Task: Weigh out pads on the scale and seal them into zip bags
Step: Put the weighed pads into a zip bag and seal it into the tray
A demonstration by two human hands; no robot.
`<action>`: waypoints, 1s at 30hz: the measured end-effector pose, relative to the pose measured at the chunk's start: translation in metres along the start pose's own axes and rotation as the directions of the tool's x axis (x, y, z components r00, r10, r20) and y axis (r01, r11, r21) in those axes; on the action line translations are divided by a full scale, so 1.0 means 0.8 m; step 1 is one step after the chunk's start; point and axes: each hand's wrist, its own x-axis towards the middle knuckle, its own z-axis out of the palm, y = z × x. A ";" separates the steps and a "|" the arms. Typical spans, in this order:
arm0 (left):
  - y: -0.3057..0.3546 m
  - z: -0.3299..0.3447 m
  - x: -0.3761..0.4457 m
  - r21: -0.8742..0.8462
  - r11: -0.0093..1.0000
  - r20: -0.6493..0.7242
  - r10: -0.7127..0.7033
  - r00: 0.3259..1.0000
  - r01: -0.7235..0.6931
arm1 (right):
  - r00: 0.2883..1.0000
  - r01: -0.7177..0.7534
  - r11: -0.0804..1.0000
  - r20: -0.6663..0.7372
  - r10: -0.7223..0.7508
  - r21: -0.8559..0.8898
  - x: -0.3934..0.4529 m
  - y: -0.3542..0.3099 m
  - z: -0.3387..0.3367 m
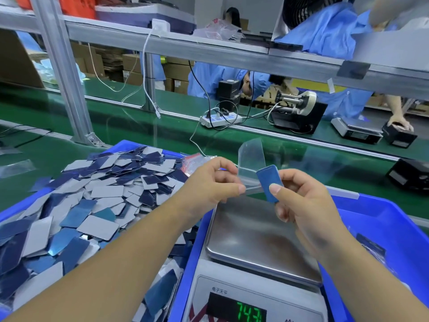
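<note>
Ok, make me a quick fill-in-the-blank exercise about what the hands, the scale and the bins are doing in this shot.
1. The right hand pinches a small stack of blue ____.
2. The left hand holds a clear zip ____.
3. The steel pan of the scale has ____ lying on it.
4. Loose pads fill the blue bin on the ____ side of the scale.

Missing words: pads; bag; nothing; left
</note>
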 end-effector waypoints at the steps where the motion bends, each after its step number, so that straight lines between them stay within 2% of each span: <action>1: 0.001 -0.001 -0.001 -0.042 0.999 0.029 -0.033 0.999 0.034 | 1.000 0.016 1.000 0.003 -0.016 0.010 -0.001 0.000 0.000; 4: 0.004 0.000 -0.006 -0.093 0.989 0.124 -0.104 0.987 0.116 | 0.999 0.038 0.999 0.031 -0.038 0.010 -0.003 -0.003 0.000; 7: 0.006 0.006 -0.007 -0.071 0.985 0.110 -0.149 0.983 0.158 | 0.996 0.047 0.999 0.080 -0.048 0.012 -0.004 -0.006 0.000; 10: 0.009 0.003 -0.007 -0.152 0.953 0.106 -0.248 0.963 0.262 | 0.993 0.080 0.997 0.089 -0.081 0.021 -0.005 -0.006 0.001; 12: 0.012 0.000 -0.008 -0.141 0.937 0.194 -0.289 0.937 0.318 | 0.991 0.102 0.994 0.088 -0.104 0.026 -0.005 -0.006 0.000; 15: 0.013 -0.002 -0.009 -0.072 0.947 0.265 -0.283 0.922 0.312 | 0.985 0.139 0.990 0.104 -0.140 0.018 -0.007 -0.006 -0.001; 20: 0.014 -0.003 -0.011 -0.137 0.925 0.170 -0.332 0.928 0.355 | 0.979 0.197 0.980 0.053 -0.199 0.034 -0.007 -0.007 -0.002; 22: 0.017 -0.006 -0.012 -0.098 0.919 0.213 -0.357 0.910 0.383 | 0.976 0.213 0.976 0.026 -0.214 0.045 -0.006 -0.008 -0.002; 26: 0.025 -0.010 -0.017 0.110 0.916 0.330 -0.399 0.856 0.385 | 0.967 0.255 0.966 -0.020 -0.254 0.040 -0.006 -0.010 -0.003; 30: 0.025 -0.008 -0.022 0.104 0.945 0.402 -0.324 0.857 0.309 | 0.972 0.236 0.971 0.013 -0.236 0.041 -0.007 -0.011 -0.005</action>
